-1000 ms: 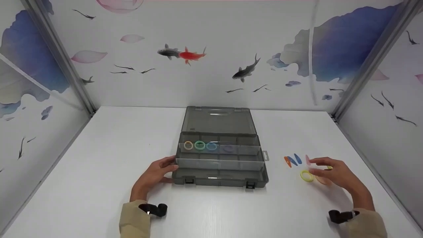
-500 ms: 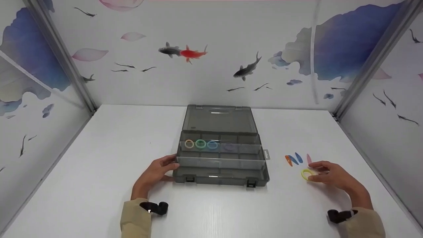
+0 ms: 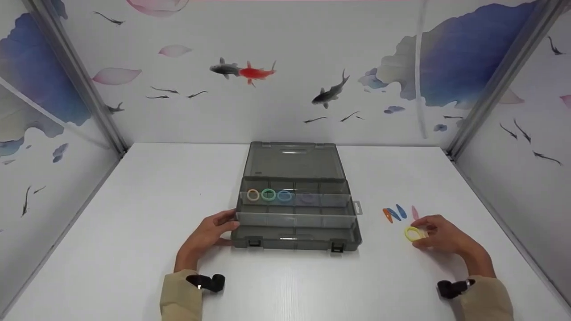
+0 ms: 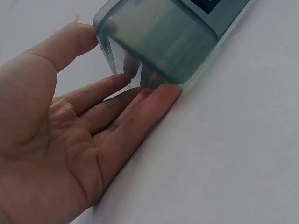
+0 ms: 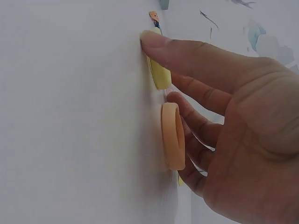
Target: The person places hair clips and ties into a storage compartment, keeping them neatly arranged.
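A dark see-through compartment box (image 3: 296, 244) lies with its lid raised in the head view. My left hand (image 3: 210, 232) rests against its left side; in the left wrist view the fingers (image 4: 135, 121) extend to the lower wall and the thumb is near the upper edge. On the right, my right hand (image 3: 446, 236) pinches a yellow hair tie (image 3: 408, 236) between thumb and forefinger. The right wrist view shows the thumb on the yellow tie (image 5: 161, 77), with an orange hair tie (image 5: 173, 140) beside the other fingers. The palm hides part of the table there.
Beyond the right hand lie an orange hair clip (image 3: 387, 215), blue hair clips (image 3: 401, 211) and a pink hair clip (image 3: 415, 212). Orange, green and blue hair ties (image 3: 284, 195) sit in the box's compartments, with a faint purple one (image 3: 308, 198). Printed panels (image 3: 285, 116) enclose the table.
My right hand has moved slightly left and closed its thumb and forefinger on the yellow hair tie, which has shifted a little. My left hand stays against the box.
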{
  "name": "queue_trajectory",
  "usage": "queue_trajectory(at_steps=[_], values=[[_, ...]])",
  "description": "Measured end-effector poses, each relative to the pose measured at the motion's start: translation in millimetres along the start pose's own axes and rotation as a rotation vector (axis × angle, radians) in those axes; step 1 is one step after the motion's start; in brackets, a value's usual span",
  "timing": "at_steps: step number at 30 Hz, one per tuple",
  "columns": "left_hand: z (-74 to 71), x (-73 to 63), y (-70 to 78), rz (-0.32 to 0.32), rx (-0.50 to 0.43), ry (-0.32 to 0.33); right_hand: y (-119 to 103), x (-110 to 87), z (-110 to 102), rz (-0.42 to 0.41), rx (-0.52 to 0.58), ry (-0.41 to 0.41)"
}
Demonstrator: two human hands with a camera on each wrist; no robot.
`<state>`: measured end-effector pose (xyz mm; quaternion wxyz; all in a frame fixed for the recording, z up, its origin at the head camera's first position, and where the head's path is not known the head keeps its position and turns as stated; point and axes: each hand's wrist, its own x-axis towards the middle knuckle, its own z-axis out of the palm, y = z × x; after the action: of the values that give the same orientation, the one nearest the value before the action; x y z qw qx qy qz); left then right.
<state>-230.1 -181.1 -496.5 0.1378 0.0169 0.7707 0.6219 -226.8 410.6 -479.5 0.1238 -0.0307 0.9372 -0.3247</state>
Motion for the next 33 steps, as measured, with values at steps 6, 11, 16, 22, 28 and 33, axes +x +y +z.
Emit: queue_trajectory(at_steps=[6,11,16,22,28,33], values=[[-1.3,-0.3,-0.4,-0.002,-0.001,-0.007,-5,2.8,1,0.026,-0.015,0.03],[-1.1,0.3,0.3,-0.007,-0.014,-0.005,-12,4.5,0,0.091,-0.024,0.055],[-1.9,-0.1,0.9,-0.009,-0.017,-0.009,-24,4.2,-6,0.102,-0.02,0.075],[-3.5,-1.1,0.0,-0.001,-0.007,-0.026,-55,3.2,-12,-0.057,-0.005,0.177],[-3.8,-1.5,-2.5,0.002,-0.018,-0.024,-94,12.9,-19,-0.178,0.041,0.241],[-3.6,-0.2,-1.2,0.006,-0.01,-0.023,-126,27.0,-28,-0.268,0.057,0.274]])
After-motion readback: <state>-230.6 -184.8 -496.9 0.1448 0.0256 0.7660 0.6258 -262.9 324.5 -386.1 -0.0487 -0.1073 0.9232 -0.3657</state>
